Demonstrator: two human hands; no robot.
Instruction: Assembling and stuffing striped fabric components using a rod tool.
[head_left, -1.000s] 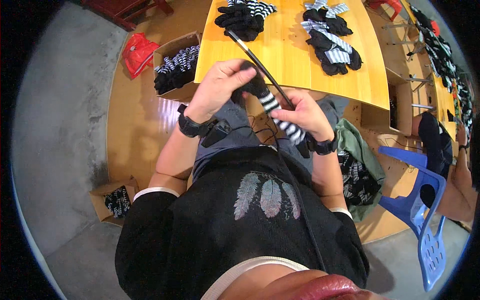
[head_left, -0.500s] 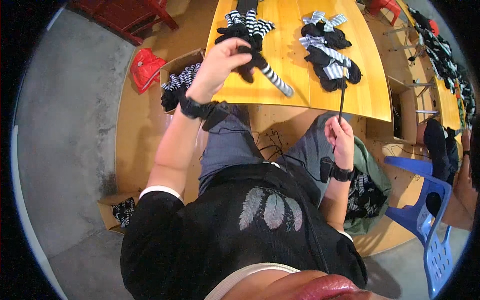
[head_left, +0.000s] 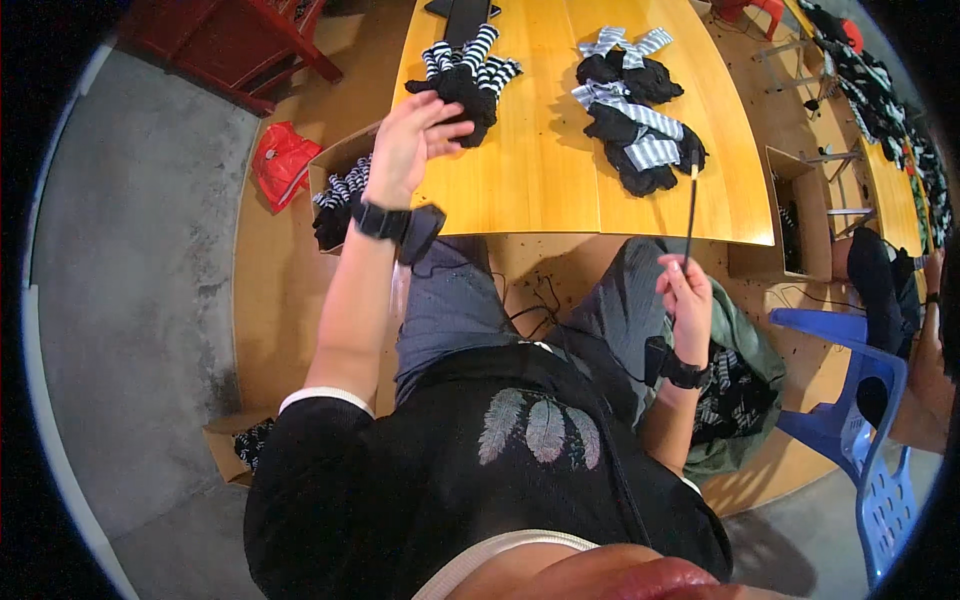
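Striped knit pile sits on the yellow worktop, upper middle of the frame, a bit left: black knit pieces, black-and-white striped ends fanned toward the top. On my feed the left hand is open, fingers spread, over the pile's lower left side; I can't tell if the fingertips touch it. Right hand, right of centre just below the worktop's near edge, is closed around a thin black stick. I see the stick standing nearly vertical in the frame, pale band near its top, tip overlapping the grey-striped pile; contact unclear to me. That second pile is upper right of centre, black pieces with grey-and-white striped ends, well apart from the first. Black straps on both wrists. Dark flat object at the top edge, just beyond the first pile. Left of the worktop I've got a cardboard box holding more striped knits, with a red bag beside it. Green sack with dark knits, lower right; blue plastic chair right of that. Another person's bare arm and leg show at the right edge.
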